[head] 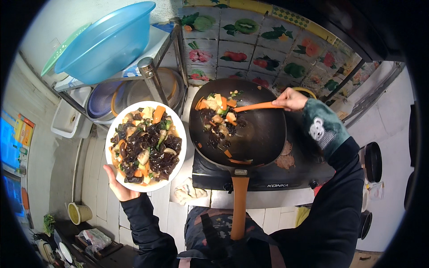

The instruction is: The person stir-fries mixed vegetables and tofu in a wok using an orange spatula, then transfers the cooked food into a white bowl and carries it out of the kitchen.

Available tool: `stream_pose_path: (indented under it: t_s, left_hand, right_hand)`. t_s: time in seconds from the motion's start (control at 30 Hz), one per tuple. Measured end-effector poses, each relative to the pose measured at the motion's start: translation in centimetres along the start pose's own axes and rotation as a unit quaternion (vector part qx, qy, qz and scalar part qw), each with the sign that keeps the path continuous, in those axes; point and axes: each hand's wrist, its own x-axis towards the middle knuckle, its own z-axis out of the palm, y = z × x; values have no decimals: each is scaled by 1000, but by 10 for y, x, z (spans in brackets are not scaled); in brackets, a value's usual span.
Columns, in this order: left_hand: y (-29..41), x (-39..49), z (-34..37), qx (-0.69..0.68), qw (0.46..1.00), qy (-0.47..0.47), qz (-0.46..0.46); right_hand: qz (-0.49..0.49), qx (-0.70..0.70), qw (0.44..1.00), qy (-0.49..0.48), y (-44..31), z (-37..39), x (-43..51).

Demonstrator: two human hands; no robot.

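My left hand [120, 186] holds a white plate [108, 157] from below, left of the stove. On it is a heap of stir-fry [147, 147] with dark wood ear fungus, carrot slices and green vegetable pieces. My right hand [292, 99] grips the orange handle of a spatula [256, 106], whose far end meets food in the dark wok [261, 140]. More of the same stir-fry [219, 115] lies in the wok's left half. Brownish liquid shows on the wok's bottom. The wok sits on a black KONKA gas stove [214, 177], its brown handle [239, 204] pointing toward me.
A metal rack [146, 68] at left bears a blue plastic basin [110, 43], with pot lids [147, 87] below. A crumpled cloth [189, 191] lies by the stove's front left corner. Fruit-patterned tiles [234, 55] line the wall behind. A yellow bucket [79, 213] stands lower left.
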Motion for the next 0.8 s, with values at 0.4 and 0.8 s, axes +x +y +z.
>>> stream_pose_path:
  t_s: [0.4, 0.8]
  left_hand:
    - [-5, 0, 3, -20, 1000, 6, -5]
    - [-47, 14, 34, -39, 994, -50, -92]
  right_hand:
    - [-11, 200, 979, 34, 37, 60, -52]
    - [40, 140, 977, 154, 21, 14, -168]
